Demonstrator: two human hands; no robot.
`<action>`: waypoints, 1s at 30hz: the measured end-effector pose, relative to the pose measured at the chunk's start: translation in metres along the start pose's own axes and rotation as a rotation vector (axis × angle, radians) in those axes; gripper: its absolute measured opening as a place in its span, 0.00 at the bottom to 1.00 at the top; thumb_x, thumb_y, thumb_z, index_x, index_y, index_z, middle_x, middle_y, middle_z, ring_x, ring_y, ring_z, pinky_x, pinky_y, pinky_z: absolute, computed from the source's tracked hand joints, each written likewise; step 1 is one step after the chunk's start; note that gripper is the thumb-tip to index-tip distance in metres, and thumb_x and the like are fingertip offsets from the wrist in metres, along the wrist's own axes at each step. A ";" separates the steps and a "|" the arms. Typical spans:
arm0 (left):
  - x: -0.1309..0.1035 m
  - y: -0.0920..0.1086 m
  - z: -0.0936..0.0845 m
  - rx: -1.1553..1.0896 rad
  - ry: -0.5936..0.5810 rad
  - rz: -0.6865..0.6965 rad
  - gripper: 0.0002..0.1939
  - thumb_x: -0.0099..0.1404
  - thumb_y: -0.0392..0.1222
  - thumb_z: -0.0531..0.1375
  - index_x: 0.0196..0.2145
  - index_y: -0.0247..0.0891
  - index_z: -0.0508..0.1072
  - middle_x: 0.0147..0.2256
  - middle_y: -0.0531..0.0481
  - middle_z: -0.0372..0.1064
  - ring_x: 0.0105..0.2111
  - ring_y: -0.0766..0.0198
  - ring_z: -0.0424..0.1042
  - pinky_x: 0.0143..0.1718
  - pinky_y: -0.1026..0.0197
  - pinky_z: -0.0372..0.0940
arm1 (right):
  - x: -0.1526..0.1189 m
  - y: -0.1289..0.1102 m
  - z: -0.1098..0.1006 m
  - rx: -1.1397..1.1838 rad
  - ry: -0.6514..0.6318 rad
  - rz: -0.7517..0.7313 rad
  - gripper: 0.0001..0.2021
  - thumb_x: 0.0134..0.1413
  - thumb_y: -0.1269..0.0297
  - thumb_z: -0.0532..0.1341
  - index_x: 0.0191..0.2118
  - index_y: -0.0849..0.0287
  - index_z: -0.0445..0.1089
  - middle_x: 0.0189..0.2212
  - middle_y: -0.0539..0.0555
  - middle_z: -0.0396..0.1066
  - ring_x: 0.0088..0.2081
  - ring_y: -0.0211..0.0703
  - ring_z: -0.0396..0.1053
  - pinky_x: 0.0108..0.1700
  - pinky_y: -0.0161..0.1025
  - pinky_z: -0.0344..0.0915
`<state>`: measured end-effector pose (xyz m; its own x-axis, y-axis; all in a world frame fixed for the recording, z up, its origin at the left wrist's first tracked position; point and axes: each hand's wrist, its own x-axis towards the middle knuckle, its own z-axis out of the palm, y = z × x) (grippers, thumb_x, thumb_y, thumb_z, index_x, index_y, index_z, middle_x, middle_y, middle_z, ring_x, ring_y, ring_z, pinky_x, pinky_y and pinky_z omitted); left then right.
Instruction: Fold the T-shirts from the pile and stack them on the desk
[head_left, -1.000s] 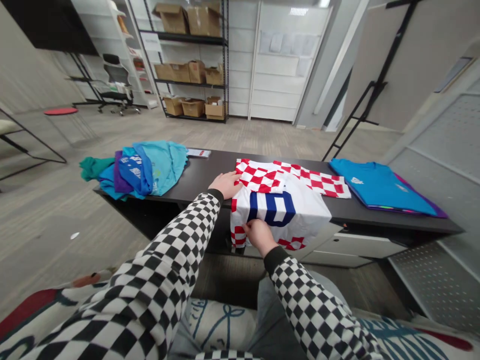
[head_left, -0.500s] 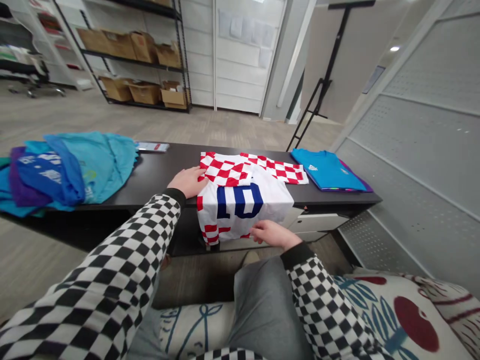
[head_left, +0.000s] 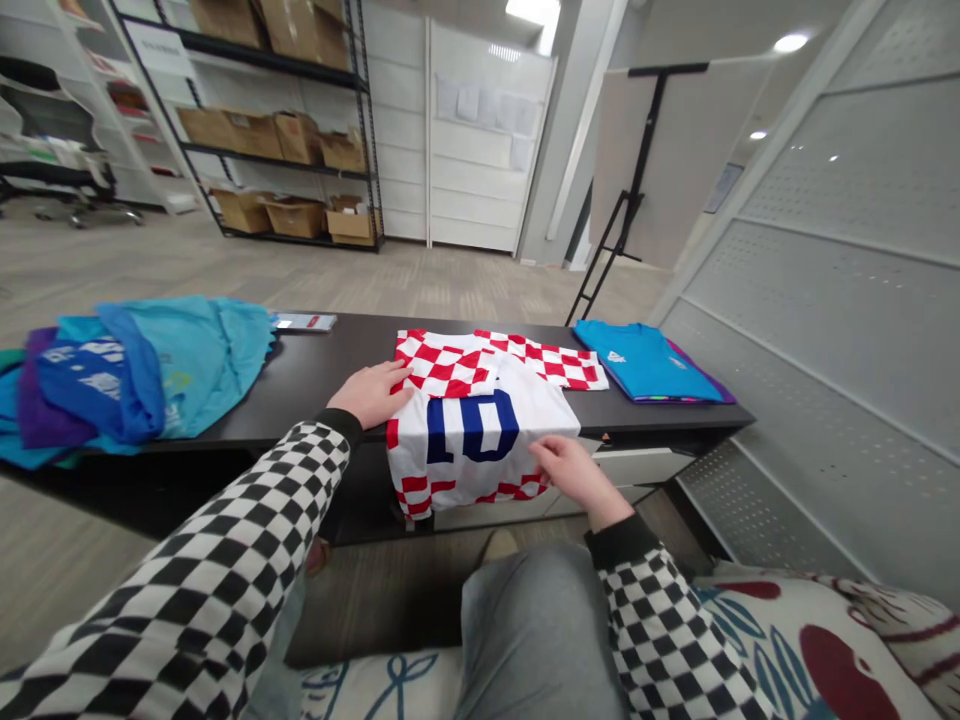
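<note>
A white jersey [head_left: 540, 400] with red checks and a dark blue number lies on the black table [head_left: 330, 360], its lower part hanging over the front edge. One checked sleeve is folded across the upper left part; the other stretches right. My left hand [head_left: 371, 393] rests at the jersey's left edge, fingers spread on the cloth by the folded sleeve. At the lower right of the number, my right hand [head_left: 574, 468] has its thumb and fingers pinched together at the jersey's hanging right side.
Crumpled blue and purple shirts [head_left: 202, 365] lie at the table's left end, beside a flat plastic packet [head_left: 304, 322]. Folded blue shirts [head_left: 645, 360] are stacked at the right end. A patterned cushion [head_left: 810, 640] is at the lower right, with a grey panel wall beyond.
My right hand has moved right and slightly up along the jersey, whose lower hem now shows more. My left hand stays at the left edge. The whole view has tilted up a little.
</note>
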<state>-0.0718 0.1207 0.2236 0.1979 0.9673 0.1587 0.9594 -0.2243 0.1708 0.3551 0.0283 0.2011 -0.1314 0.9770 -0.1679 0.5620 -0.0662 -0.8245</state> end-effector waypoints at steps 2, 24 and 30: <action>0.001 -0.001 0.002 0.018 -0.034 0.002 0.37 0.81 0.63 0.50 0.78 0.47 0.72 0.80 0.45 0.63 0.80 0.44 0.62 0.81 0.39 0.55 | 0.014 0.006 -0.038 -0.032 0.274 0.034 0.15 0.71 0.53 0.60 0.41 0.57 0.80 0.33 0.56 0.83 0.30 0.48 0.78 0.34 0.40 0.70; 0.050 0.151 0.016 -0.124 -0.202 0.275 0.37 0.81 0.61 0.57 0.79 0.44 0.67 0.82 0.37 0.56 0.83 0.41 0.55 0.82 0.33 0.52 | 0.162 0.012 -0.106 -0.711 0.516 0.121 0.24 0.74 0.55 0.57 0.64 0.65 0.76 0.64 0.74 0.76 0.65 0.66 0.75 0.66 0.54 0.70; 0.043 0.145 0.015 -0.069 -0.056 0.323 0.28 0.85 0.45 0.46 0.68 0.35 0.79 0.72 0.32 0.73 0.72 0.44 0.73 0.76 0.42 0.64 | 0.162 0.008 -0.107 -0.698 0.518 0.132 0.22 0.74 0.55 0.58 0.62 0.64 0.77 0.64 0.74 0.77 0.64 0.67 0.76 0.66 0.56 0.71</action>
<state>0.0792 0.1319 0.2403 0.5021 0.8496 0.1617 0.8299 -0.5259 0.1864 0.4258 0.2075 0.2258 0.2623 0.9504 0.1673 0.9396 -0.2120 -0.2687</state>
